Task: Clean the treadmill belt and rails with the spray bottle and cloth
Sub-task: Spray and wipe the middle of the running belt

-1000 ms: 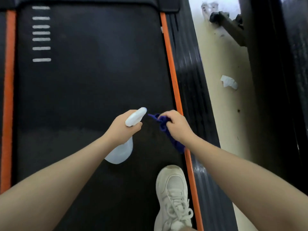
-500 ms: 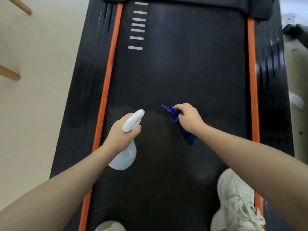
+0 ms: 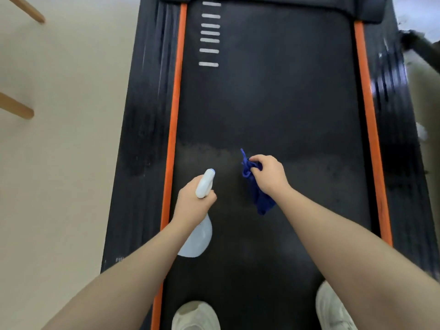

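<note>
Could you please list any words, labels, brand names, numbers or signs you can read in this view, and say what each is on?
No readable text.
Treadmill belt: seven white bars, plain marks, no letters or numbers.
Left side rail: a small white mark near its close end, too small and blurred to read.
Spray bottle: no label shows.
Blue cloth: no tag shows.

I see a black treadmill belt [image 3: 273,103] with a column of short white dashes [image 3: 209,34]. Orange stripes [image 3: 175,103] edge both sides; the side rails [image 3: 145,115] are glossy black, ribbed. The spray bottle [image 3: 198,236] is white and pale blue, the cloth [image 3: 258,198] deep blue. The shoes [image 3: 195,315] are off-white, the floor [image 3: 59,163] cream.
</note>
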Demonstrator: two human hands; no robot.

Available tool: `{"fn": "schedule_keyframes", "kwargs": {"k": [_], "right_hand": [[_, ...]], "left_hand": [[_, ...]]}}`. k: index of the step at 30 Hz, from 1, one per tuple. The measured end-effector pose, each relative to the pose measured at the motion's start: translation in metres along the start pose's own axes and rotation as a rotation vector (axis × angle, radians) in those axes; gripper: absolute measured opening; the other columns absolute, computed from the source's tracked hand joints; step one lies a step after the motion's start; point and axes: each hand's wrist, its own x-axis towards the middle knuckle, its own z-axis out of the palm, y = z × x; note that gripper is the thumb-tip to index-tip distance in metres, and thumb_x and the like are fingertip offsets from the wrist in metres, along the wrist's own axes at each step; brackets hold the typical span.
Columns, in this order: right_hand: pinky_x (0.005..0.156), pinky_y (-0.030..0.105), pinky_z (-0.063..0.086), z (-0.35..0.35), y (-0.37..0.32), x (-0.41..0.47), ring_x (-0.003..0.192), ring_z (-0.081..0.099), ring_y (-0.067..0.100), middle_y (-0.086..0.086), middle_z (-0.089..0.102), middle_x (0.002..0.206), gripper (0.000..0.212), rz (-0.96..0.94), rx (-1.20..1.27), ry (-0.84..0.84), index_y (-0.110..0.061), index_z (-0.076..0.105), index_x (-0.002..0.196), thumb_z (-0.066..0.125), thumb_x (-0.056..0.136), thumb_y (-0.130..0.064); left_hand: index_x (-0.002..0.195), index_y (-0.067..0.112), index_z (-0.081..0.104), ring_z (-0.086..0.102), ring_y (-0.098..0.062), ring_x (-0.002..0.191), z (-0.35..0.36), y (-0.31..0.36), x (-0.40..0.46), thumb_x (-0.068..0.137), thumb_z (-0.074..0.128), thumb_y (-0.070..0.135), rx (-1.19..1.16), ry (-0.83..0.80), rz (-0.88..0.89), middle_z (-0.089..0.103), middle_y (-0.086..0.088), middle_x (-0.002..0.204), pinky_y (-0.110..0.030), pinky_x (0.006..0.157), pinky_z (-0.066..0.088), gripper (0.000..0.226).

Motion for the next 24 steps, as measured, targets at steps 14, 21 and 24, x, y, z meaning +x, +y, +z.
{"fn": "schedule_keyframes", "kwargs": {"k": [14, 21, 24], "right_hand": [[0.104, 0.047, 0.026, -0.005, 0.086, -0.015, 0.135, 0.020, 0.028, -0.005, 0.016, 0.154, 0.056, 0.033, -0.475, -0.101, -0.035, 0.024, 0.145, 0.044, 0.094, -0.044], [0.082, 0.032, 0.040, -0.007, 0.109, -0.025, 0.115, 0.035, 0.027, -0.002, 0.027, 0.149, 0.062, 0.079, -0.207, 0.117, -0.027, 0.030, 0.144, 0.037, 0.089, 0.001], [0.084, 0.024, 0.029, -0.006, 0.103, -0.020, 0.118, 0.033, 0.025, -0.004, 0.030, 0.147, 0.062, 0.110, 0.015, 0.210, -0.026, 0.042, 0.138, 0.033, 0.086, 0.007]], "left_hand": [[0.111, 0.016, 0.056, 0.054, -0.011, 0.086, 0.061, -0.006, 0.001, 0.086, 0.060, 0.018, 0.200, -0.083, -0.059, 0.058, 0.003, 0.099, -0.015, 0.061, 0.039, 0.025], [0.098, 0.006, 0.057, 0.052, -0.013, 0.076, 0.079, 0.005, 0.010, 0.085, 0.060, 0.013, 0.153, -0.069, -0.056, 0.055, -0.001, 0.084, -0.021, 0.061, 0.042, 0.015], [0.112, 0.011, 0.057, 0.053, -0.013, 0.087, 0.061, 0.001, 0.009, 0.087, 0.060, 0.014, 0.069, 0.093, -0.038, 0.057, 0.001, 0.095, -0.017, 0.064, 0.042, 0.025]]}}
